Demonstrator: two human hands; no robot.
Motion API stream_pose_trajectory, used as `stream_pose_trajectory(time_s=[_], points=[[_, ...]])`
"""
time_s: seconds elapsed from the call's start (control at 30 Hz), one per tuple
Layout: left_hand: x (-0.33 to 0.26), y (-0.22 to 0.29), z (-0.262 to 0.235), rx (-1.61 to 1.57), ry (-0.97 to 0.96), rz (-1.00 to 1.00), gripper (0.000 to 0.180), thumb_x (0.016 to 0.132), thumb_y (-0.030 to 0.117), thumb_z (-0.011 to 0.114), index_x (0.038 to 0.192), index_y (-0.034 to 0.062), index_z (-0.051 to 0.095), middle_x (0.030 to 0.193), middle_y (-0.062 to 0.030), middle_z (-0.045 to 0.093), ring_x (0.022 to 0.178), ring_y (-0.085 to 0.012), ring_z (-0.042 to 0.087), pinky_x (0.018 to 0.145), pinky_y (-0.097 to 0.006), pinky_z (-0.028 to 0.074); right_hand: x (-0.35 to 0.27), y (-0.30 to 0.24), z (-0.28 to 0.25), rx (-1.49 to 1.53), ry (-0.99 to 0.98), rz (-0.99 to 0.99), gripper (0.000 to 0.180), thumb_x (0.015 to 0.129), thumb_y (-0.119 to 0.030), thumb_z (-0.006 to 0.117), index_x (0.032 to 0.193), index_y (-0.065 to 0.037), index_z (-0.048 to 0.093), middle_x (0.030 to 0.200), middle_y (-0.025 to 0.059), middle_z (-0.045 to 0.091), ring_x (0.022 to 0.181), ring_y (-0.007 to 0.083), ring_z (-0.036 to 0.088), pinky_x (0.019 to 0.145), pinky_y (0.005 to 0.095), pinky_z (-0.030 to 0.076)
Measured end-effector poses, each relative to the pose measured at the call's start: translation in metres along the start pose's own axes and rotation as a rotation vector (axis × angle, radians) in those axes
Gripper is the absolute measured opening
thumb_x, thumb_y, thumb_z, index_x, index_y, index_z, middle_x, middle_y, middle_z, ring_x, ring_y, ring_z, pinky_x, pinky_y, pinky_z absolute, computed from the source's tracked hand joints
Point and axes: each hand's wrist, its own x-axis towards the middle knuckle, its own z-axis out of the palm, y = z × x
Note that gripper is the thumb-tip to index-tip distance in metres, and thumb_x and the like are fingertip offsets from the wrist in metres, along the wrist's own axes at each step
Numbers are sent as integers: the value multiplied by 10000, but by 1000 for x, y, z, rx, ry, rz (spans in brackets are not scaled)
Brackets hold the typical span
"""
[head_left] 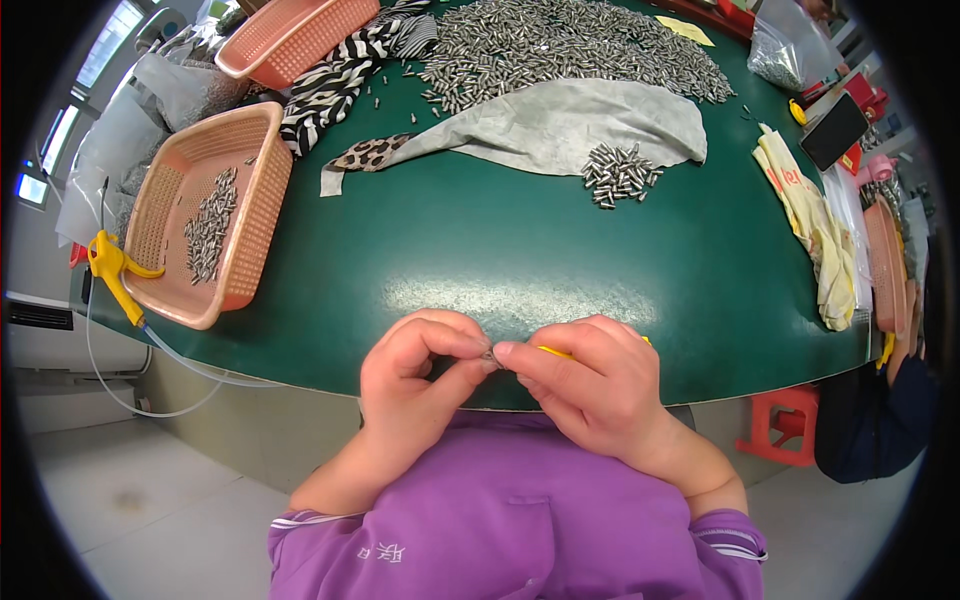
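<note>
Green table (pixel 520 270) edge: left hand (pixel 415 375) and right hand (pixel 590 385) pinch one small metal pin (pixel 490 356) between them, axis left-right, right also gripping yellow tool (pixel 556 352).

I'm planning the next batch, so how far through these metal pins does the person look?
Done, it seems: a modest layer of pins lies in the pink basket. In hand: the left hand and right hand pinch one small metal piece between their fingers. Left: the large pile and a small heap remain on the green table, so most is ahead.
</note>
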Motion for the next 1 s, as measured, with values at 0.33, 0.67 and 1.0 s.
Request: stream_pose_trajectory(time_s=[0.33,0.67,1.0], points=[[0,0,0,125,-11,14,218,731,-139,697,864,13,614,912,-81,638,829,-166,622,705,-271,518,-3,0,4,-116,41,-63,386,706,-101,699,1085,-170,709,867,-1,605,702,170,596,570,300,456],[1,-1,0,21,4,-18,226,724,-152,691,861,7,609,935,-92,628,846,-158,620,710,-258,519,-1,2,1,9,17,-13,417,679,-78,714,1088,-156,704,854,-4,602,694,175,596,564,301,459],[0,-1,1,182,-5,20,220,712,-131,703,844,25,620,899,-77,648,823,-187,626,702,-282,514,-4,1,4,-86,19,-40,410,700,-90,702,1102,-167,697,879,1,601,714,173,602,582,296,460]])
